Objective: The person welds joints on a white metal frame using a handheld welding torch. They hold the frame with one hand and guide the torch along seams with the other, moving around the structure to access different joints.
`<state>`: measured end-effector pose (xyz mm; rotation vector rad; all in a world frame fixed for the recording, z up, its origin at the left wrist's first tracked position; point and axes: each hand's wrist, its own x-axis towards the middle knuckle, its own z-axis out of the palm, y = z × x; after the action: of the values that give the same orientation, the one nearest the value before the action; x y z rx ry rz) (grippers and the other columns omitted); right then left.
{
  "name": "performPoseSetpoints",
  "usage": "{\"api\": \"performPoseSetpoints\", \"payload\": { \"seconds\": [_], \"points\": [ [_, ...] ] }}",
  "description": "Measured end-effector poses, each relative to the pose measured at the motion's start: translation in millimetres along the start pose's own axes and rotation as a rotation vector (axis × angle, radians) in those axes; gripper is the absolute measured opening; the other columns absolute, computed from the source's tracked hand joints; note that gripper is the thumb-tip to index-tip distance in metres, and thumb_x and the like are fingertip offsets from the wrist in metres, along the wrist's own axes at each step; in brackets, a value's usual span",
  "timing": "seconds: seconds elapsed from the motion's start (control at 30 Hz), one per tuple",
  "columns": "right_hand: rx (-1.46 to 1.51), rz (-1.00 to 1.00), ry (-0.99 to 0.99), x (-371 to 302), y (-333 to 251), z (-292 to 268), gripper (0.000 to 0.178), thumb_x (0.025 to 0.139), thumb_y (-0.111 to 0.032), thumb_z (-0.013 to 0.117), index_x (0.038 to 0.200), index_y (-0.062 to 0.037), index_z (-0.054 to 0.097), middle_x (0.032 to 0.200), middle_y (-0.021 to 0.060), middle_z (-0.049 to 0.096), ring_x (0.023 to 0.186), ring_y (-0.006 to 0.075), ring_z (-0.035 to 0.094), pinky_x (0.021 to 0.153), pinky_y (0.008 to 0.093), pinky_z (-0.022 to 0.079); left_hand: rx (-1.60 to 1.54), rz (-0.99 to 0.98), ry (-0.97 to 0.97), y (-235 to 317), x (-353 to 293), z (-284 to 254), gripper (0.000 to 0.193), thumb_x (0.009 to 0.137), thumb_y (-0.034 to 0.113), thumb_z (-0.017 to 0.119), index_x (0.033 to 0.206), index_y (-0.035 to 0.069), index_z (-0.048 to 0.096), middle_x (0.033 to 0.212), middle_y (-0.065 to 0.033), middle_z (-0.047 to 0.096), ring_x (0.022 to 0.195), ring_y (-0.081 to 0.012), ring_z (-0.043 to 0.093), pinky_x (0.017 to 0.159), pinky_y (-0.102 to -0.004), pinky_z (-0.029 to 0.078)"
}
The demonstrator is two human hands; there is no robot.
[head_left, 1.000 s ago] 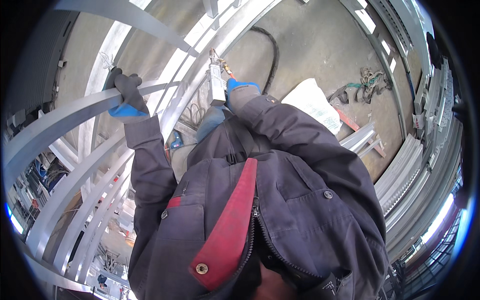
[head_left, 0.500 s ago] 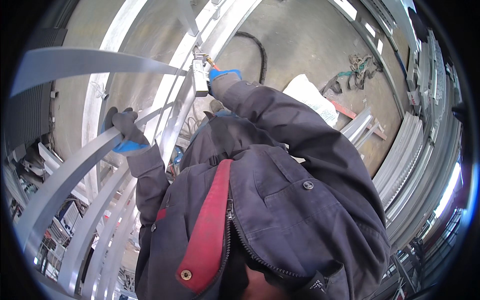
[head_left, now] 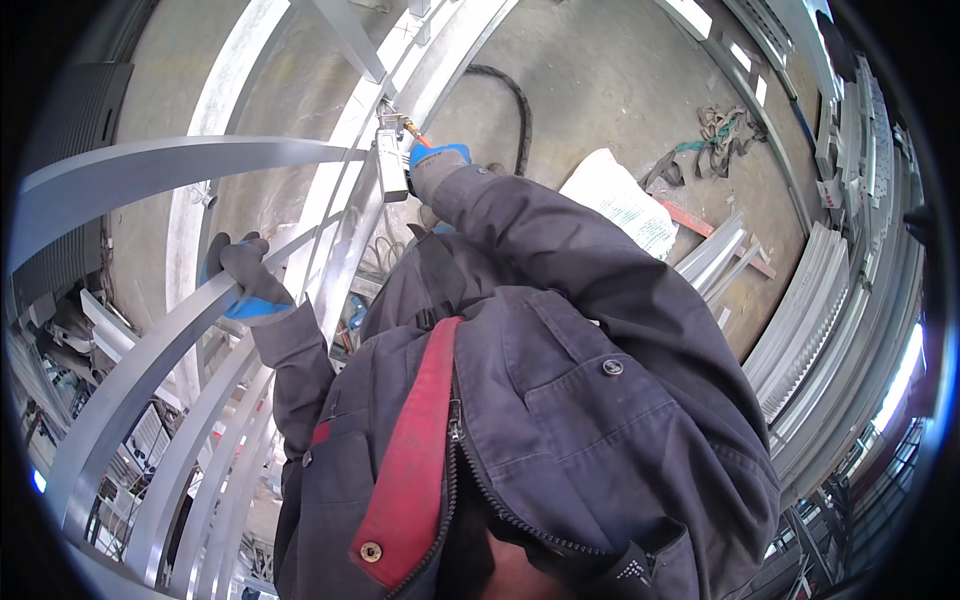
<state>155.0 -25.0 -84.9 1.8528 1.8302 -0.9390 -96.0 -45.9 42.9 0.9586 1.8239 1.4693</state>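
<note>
My left hand point(head_left: 246, 274), in a grey and blue glove, is closed round a flat grey metal bar point(head_left: 150, 365) of a frame with several parallel bars. My right hand point(head_left: 438, 163), gloved the same way, is closed on a slim tool point(head_left: 418, 134) with an orange-red shaft and a brass-coloured end. Its fingers are mostly hidden by the glove's back and my sleeve. The tool's end points at the joint between a bar and a long pale metal beam point(head_left: 345, 150). Close beside that hand is a narrow light-grey box point(head_left: 391, 165) with a dark end.
Another metal bar point(head_left: 200, 165) crosses at the upper left. A black hose point(head_left: 525, 110) curves over the floor. On the right lie a white sack point(head_left: 622, 205), tangled straps point(head_left: 722, 135), a red bar point(head_left: 690, 217) and stacked metal profiles point(head_left: 800, 310).
The bars at the left have shifted slightly down in the picture. My right hand and the tool appear a little further left. Both hands keep their holds.
</note>
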Motion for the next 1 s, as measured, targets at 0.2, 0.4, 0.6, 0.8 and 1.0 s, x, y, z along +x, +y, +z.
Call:
{"api": "performPoseSetpoints", "payload": {
  "seconds": [0.2, 0.4, 0.6, 0.8, 1.0],
  "points": [
    [-0.028, -0.027, -0.033, -1, 0, -7, 0.029, 0.09, -0.024, 0.069, 0.117, -0.0132, 0.072, 0.102, 0.0095, 0.078, 0.094, 0.0265, 0.077, 0.077, 0.0434, 0.058, -0.023, 0.019, 0.018, 3, -4, 1, 0.053, 0.081, 0.01, 0.063, 0.127, -0.016, 0.052, 0.086, -0.0217, 0.067, 0.079, -0.0262, 0.065, 0.08, -0.0361, 0.053],
    [-0.015, 0.006, -0.027, -1, 0, -8, 0.031, 0.092, -0.026, 0.067, 0.121, -0.014, 0.072, 0.104, 0.0081, 0.078, 0.097, 0.0265, 0.076, 0.078, 0.0431, 0.059, 0.033, 0.001, 0.044, 4, -4, 2, 0.058, 0.08, 0.013, 0.065, 0.128, -0.016, 0.051, 0.088, -0.0228, 0.068, 0.08, -0.0263, 0.066, 0.082, -0.037, 0.053],
    [-0.045, 0.019, -0.113, 2, 2, -8, 0.034, 0.093, -0.027, 0.067, 0.124, -0.0147, 0.072, 0.107, 0.0077, 0.078, 0.099, 0.0268, 0.076, 0.078, 0.0421, 0.06, 0.045, -0.005, 0.032, 4, -2, 2, 0.06, 0.078, 0.013, 0.064, 0.128, -0.017, 0.051, 0.092, -0.0236, 0.068, 0.082, -0.0271, 0.065, 0.084, -0.0378, 0.052],
    [-0.027, 0.032, -0.13, 4, 7, 1, 0.033, 0.094, -0.026, 0.066, 0.123, -0.0126, 0.072, 0.107, 0.0098, 0.078, 0.099, 0.0266, 0.076, 0.079, 0.0415, 0.059, 0.066, -0.037, 0.033, 3, 0, 1, 0.059, 0.078, 0.012, 0.064, 0.127, -0.018, 0.052, 0.092, -0.0227, 0.068, 0.084, -0.0268, 0.065, 0.085, -0.0373, 0.052],
    [-0.046, 0.012, -0.1, 2, 12, 6, 0.03, 0.093, -0.025, 0.066, 0.121, -0.0137, 0.072, 0.107, 0.0077, 0.077, 0.1, 0.0267, 0.076, 0.079, 0.043, 0.057, 0.044, -0.005, 0.005, 2, 0, -1, 0.059, 0.079, 0.013, 0.064, 0.127, -0.018, 0.051, 0.091, -0.0227, 0.068, 0.083, -0.0264, 0.064, 0.085, -0.0371, 0.052]
  ]
}}
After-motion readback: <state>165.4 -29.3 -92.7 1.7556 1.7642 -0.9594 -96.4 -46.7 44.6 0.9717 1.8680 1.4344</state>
